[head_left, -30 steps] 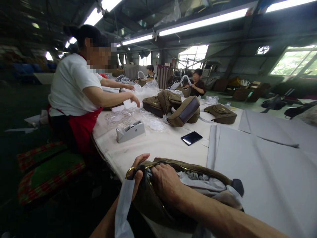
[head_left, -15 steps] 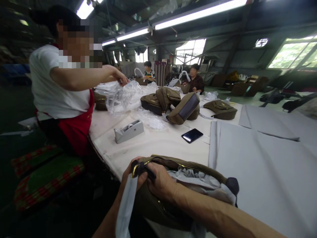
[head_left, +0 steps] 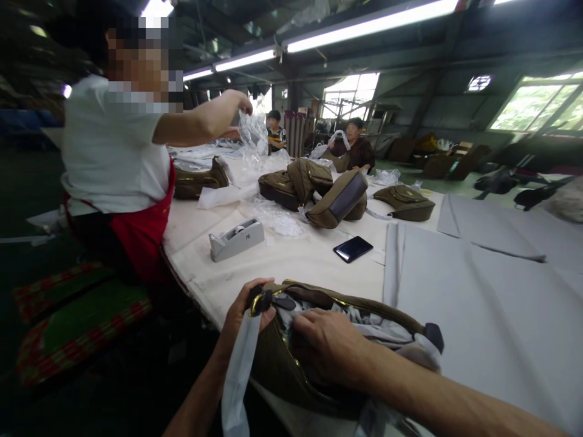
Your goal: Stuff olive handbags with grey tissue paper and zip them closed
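Observation:
An olive-brown bag [head_left: 291, 376] with a gold zipper lies open at the near edge of the table, stuffed with grey paper [head_left: 364, 325]. My left hand [head_left: 243, 312] pinches the bag's near end by the zipper, along with a pale paper strip [head_left: 237, 376] that hangs down from it. My right hand [head_left: 330, 343] lies on the opening with its fingers curled against the paper stuffing and the zipper edge.
A tape dispenser [head_left: 235, 238] and a dark phone [head_left: 353, 249] lie on the white table [head_left: 291, 261]. Several olive bags [head_left: 319, 194] are piled further back. Grey sheets [head_left: 492, 291] cover the right side. A person in a red apron [head_left: 118, 176] at the left lifts clear plastic [head_left: 252, 136]. Two more people sit far back.
My right hand has slid from the zipper end rightward onto the stuffing. The person at the left has raised the clear plastic higher. The view has shifted slightly.

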Demonstrator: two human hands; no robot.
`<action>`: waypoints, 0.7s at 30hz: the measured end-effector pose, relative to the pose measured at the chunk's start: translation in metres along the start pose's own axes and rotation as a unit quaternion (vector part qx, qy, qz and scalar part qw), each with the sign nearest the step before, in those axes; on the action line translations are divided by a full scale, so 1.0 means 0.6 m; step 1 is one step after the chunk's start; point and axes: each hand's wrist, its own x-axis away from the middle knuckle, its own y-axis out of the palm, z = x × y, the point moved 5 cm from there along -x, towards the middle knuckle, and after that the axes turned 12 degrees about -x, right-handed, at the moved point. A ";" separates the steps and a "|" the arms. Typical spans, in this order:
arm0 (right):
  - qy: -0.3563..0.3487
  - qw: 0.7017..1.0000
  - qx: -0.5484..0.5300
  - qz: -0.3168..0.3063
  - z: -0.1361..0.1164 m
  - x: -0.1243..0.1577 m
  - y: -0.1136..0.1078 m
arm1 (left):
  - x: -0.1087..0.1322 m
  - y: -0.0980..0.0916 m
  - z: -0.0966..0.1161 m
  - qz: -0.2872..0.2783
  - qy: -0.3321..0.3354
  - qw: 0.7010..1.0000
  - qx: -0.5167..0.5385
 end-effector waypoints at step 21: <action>0.043 0.996 -0.042 0.073 -0.062 -0.057 -0.052 | -0.006 0.000 -0.002 -0.017 0.095 0.990 0.107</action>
